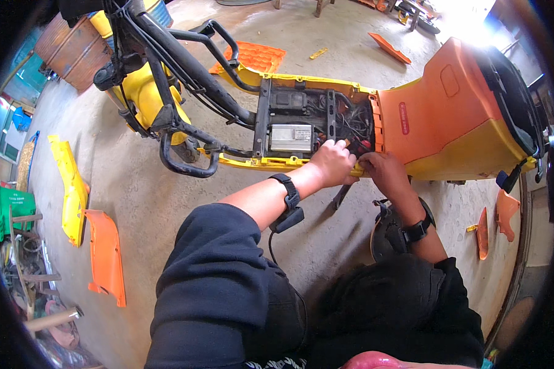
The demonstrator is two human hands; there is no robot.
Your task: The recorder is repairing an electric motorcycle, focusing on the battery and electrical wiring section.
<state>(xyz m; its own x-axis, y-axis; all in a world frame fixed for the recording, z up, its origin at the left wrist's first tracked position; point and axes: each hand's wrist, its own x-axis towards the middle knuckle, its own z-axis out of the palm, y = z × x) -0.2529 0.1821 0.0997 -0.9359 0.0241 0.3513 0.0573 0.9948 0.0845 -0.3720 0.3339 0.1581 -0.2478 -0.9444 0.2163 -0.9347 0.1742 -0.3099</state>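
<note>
A partly stripped electric scooter lies across the view, its floor bay open between two yellow side panels (252, 163). Inside the bay are a silver controller box (291, 138), a black box (288, 99) and a tangle of wires (352, 120). At the near rim of the bay, my left hand (333, 163) is closed, its fingertips by the wires; what it grips is hidden. Close to its right, my right hand (385, 174) has its fingers bent and pinched on the near yellow side panel, just below the orange seat body (421, 114).
Loose yellow (72, 190) and orange panels (106, 255) lie on the concrete floor at left. More orange pieces (483, 234) lie at right and an orange ribbed panel (252, 57) beyond the scooter. Rusty drums (74, 52) stand far left. Black handlebars (188, 169) jut out toward me.
</note>
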